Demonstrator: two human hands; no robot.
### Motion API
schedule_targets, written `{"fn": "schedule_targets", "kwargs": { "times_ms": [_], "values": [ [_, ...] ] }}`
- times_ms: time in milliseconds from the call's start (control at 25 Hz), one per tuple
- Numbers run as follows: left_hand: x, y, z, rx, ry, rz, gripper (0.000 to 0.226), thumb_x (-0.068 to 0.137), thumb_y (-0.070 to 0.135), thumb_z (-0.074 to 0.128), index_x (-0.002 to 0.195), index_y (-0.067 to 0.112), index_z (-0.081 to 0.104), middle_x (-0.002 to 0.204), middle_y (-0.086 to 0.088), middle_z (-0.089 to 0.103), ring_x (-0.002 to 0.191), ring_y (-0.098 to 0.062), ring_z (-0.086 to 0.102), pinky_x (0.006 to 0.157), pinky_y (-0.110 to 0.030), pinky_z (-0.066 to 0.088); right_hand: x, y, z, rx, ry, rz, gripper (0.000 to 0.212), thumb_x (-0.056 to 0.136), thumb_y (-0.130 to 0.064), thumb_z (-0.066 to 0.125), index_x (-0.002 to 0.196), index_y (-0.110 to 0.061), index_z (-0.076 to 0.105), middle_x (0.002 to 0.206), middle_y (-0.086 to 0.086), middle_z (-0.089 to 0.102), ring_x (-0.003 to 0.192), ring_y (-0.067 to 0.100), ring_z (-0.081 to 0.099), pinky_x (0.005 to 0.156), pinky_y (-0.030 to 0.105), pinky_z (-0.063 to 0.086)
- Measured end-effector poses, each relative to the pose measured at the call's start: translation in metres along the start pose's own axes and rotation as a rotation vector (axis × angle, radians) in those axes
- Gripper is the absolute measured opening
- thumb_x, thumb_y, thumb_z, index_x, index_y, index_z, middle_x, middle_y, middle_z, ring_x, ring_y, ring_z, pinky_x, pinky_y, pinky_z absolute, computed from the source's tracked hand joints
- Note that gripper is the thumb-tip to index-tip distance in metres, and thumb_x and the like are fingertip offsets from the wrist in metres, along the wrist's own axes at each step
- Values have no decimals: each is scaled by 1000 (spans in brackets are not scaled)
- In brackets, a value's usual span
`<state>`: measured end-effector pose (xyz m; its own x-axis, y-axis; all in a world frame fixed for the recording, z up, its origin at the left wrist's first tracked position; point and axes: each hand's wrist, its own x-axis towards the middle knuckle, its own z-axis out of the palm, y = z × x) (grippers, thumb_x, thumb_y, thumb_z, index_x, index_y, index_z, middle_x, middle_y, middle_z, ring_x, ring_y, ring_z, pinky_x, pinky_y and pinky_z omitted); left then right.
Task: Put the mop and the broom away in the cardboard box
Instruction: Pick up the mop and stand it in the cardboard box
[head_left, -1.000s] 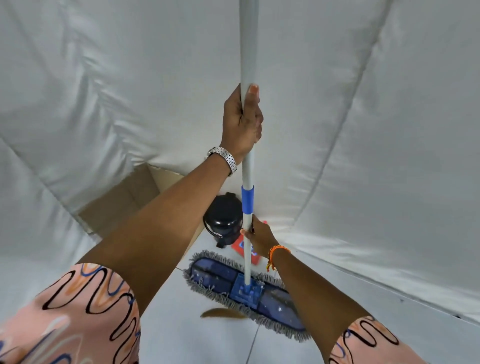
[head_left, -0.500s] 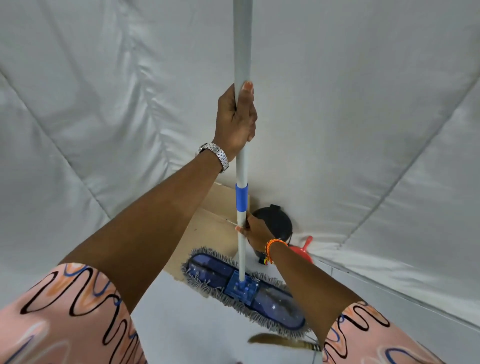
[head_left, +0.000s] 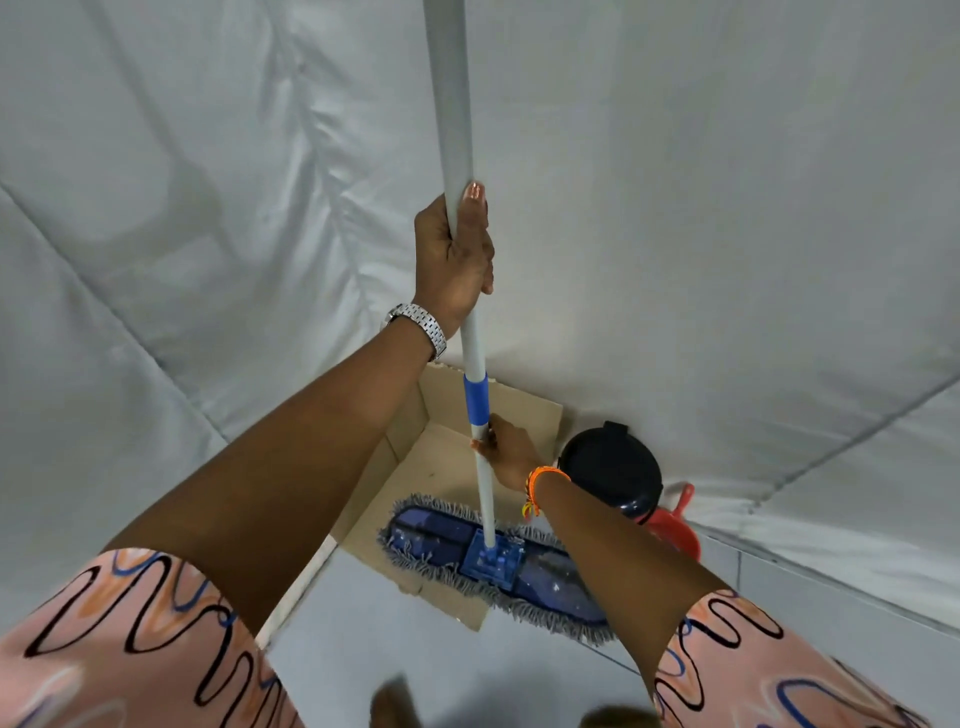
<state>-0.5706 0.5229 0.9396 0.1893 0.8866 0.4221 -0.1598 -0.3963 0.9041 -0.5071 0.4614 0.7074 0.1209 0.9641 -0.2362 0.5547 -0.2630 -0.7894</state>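
Observation:
A flat mop (head_left: 498, 566) with a blue fringed head and a long grey pole stands upright in front of me. My left hand (head_left: 454, 260) grips the pole high up. My right hand (head_left: 506, 449) holds it lower, just under the blue collar. The mop head hovers over the front edge of the open cardboard box (head_left: 441, 462), partly above the box and partly sticking out to the right over the floor. No broom can be made out in view.
White fabric sheets hang close on all sides behind the box. A black round bin (head_left: 610, 470) and a red dustpan (head_left: 672, 525) sit right of the box. Pale tiled floor lies in front, near my feet.
The mop and both hands have shifted left relative to the box, so the head now hangs further over it. More of the box interior shows.

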Motion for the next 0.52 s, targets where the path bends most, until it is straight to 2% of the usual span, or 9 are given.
{"fn": "schedule_targets", "kwargs": {
  "times_ms": [240, 400, 520],
  "values": [
    [86, -87, -63, -44, -199, -69, 38, 97, 36, 50, 73, 6, 48, 45, -4, 39, 35, -20, 38, 40, -30, 41, 114, -14, 61, 13, 82, 132, 36, 95, -13, 49, 131, -13, 45, 108, 14, 66, 92, 28, 59, 85, 40, 50],
    [144, -138, -98, -70, -284, -100, 40, 92, 43, 51, 76, 6, 48, 47, 0, 40, 40, -19, 41, 46, -32, 42, 197, -28, 82, 5, 119, 189, 41, 94, -12, 50, 134, -12, 43, 110, 18, 65, 91, 28, 59, 85, 39, 49],
    [182, -183, -110, -89, -320, -98, 41, 89, 46, 50, 71, 9, 44, 47, 4, 39, 40, -16, 39, 45, -30, 39, 249, -26, 97, 74, 181, 243, 31, 93, -7, 45, 124, -10, 50, 90, 7, 61, 80, 21, 53, 79, 38, 47]
  ]
}}
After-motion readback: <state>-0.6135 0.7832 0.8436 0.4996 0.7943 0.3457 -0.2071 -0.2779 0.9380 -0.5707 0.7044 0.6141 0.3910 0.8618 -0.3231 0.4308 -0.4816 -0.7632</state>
